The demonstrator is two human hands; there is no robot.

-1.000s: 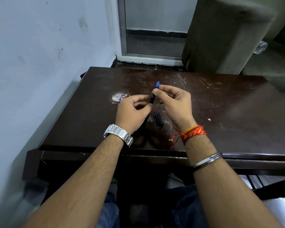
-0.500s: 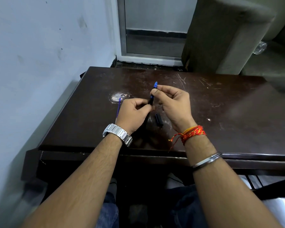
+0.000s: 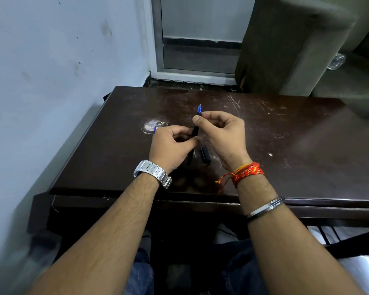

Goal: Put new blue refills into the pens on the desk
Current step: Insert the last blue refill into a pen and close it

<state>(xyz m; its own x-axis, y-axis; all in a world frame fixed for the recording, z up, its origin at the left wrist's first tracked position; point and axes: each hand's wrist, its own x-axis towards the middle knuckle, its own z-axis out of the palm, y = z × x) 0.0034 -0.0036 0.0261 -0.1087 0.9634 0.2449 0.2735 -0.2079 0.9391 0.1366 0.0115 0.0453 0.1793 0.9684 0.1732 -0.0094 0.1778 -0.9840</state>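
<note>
Both hands are raised a little over the dark wooden desk (image 3: 285, 145). My left hand (image 3: 172, 146) grips the black pen barrel (image 3: 195, 133), which points up and away from me. My right hand (image 3: 223, 135) pinches the pen's upper end, where the blue tip (image 3: 199, 109) sticks out above the fingers. A small blue end of a thin refill (image 3: 156, 129) peeks out behind my left hand's knuckles; the rest of it is hidden. A black pen cap (image 3: 206, 155) lies on the desk between my wrists.
A pale worn patch (image 3: 152, 125) marks the desk just beyond my left hand. A blue-white wall (image 3: 51, 81) runs along the desk's left side. A grey-green sofa arm (image 3: 285, 43) stands behind the desk at the right, beside a metal-framed door (image 3: 198, 39).
The thin blue refill showed at full length beside my left hand half a second ago; now only its tip shows. Both hands have barely shifted on the pen.
</note>
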